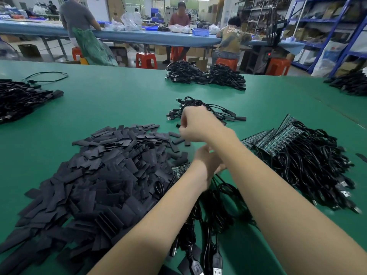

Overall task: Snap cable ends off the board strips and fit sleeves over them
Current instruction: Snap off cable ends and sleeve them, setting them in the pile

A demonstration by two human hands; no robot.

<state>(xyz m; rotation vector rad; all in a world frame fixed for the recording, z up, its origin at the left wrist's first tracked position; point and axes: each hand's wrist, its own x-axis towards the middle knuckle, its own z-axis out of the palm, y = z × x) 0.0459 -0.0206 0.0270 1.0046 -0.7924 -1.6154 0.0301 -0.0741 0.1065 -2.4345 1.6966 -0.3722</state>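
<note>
Right hand (195, 125) curled above sleeve pile (103, 175), contents hidden; left hand (207, 162) blurred, grip unclear. Risk: dragging tangled cables (216, 207), scattering sleeves across bench (119, 100).

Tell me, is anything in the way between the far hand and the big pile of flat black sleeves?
Nothing visible blocks it. The right hand hovers at the far edge of the pile of flat black sleeves, with loose sleeves directly beneath it. The left hand sits nearer, not between them.

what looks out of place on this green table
Nothing much. One lone cable lies loose at the far left, apart from the cable piles, and a few sleeves have strayed from the sleeve heap toward the right hand.
</note>
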